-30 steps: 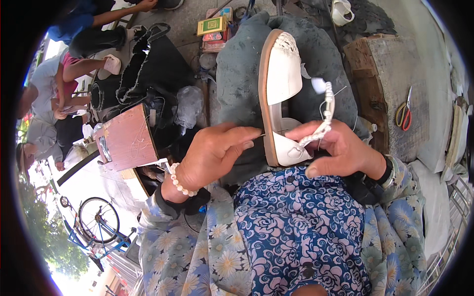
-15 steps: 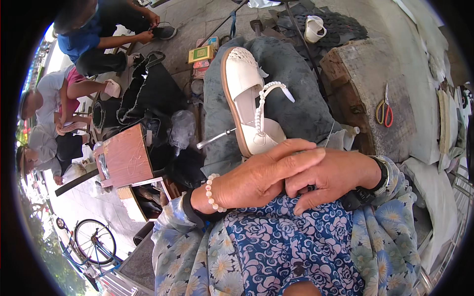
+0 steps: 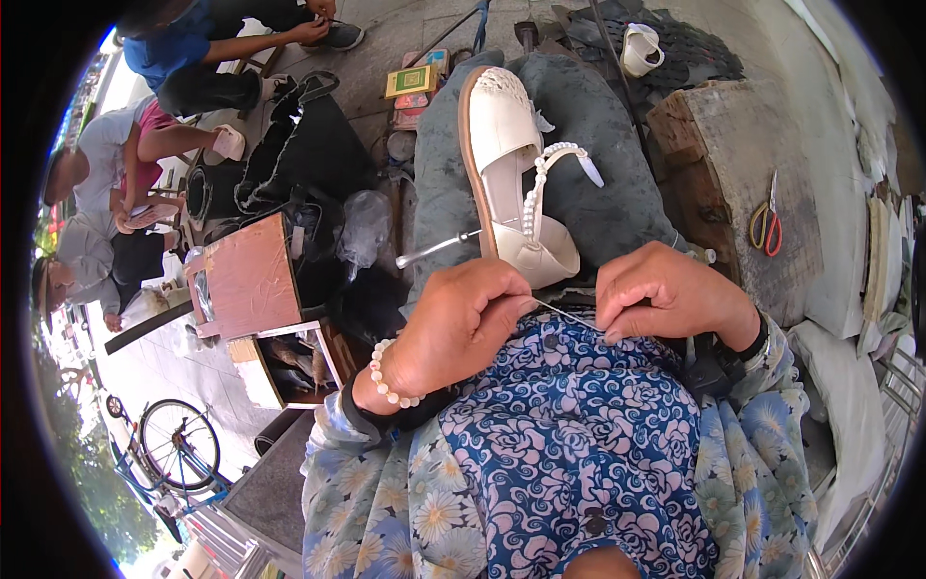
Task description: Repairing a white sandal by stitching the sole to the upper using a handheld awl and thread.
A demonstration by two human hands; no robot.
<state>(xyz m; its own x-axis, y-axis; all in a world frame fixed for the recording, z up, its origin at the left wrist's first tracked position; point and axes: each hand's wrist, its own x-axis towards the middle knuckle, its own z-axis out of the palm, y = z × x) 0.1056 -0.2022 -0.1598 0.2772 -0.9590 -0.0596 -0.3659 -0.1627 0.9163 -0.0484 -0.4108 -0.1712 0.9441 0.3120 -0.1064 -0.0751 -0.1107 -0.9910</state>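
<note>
A white thread (image 3: 564,313) runs taut between my two hands, just above my lap. My left hand (image 3: 461,314) pinches one end of it between thumb and bent forefinger. The other end is pinched in my right hand (image 3: 670,294). Beyond my hands a cream sandal (image 3: 503,121) with a woven toe and a white beaded strap (image 3: 533,198) lies on dark grey cloth (image 3: 617,183) over my knees. An awl (image 3: 439,248) with a pale handle and metal shaft lies against the sandal's left side, its tip hidden.
Red-and-yellow-handled scissors (image 3: 769,227) lie on a wooden block (image 3: 752,145) at the right. A matching light shoe (image 3: 640,50) sits on dark scraps at the back. A wooden box (image 3: 251,275) and black material (image 3: 309,174) stand left. Seated people (image 3: 183,48) and a bicycle (image 3: 180,444) are farther left.
My hands were together, one overlapping the other, near the sandal's heel. They have drawn apart, stretching the thread between them. The whole view has shifted slightly.
</note>
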